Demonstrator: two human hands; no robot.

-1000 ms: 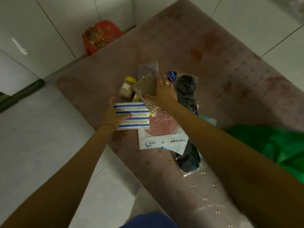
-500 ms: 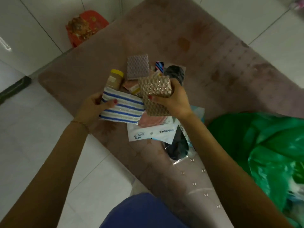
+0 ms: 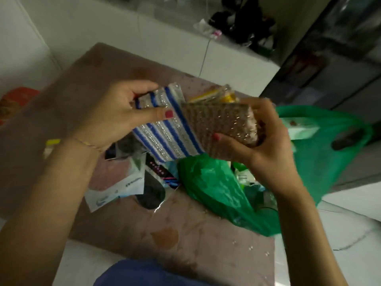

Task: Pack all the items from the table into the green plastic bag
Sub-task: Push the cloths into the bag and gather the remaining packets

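Above the green bag (image 3: 321, 162), left hand (image 3: 115, 116) gripping striped pouch (image 3: 167, 129) slanting down-right, right hand (image 3: 261, 137) clasping gold pouch (image 3: 218, 122)

Motion blur over the whole view. My left hand (image 3: 115, 112) covers the upper corner of the blue-striped pouch (image 3: 165, 129); my right hand (image 3: 266, 137) hides the far end of the gold beaded pouch (image 3: 218, 124). Yellow-edged items (image 3: 214, 96) behind the pouches: too covered to identify. White packet (image 3: 117, 190) print unreadable. Contents in the green bag (image 3: 216, 188) mouth indistinct. Red object (image 3: 14, 100) cut by the left edge. Dark heap (image 3: 243, 23) on the floor too blurred to name.
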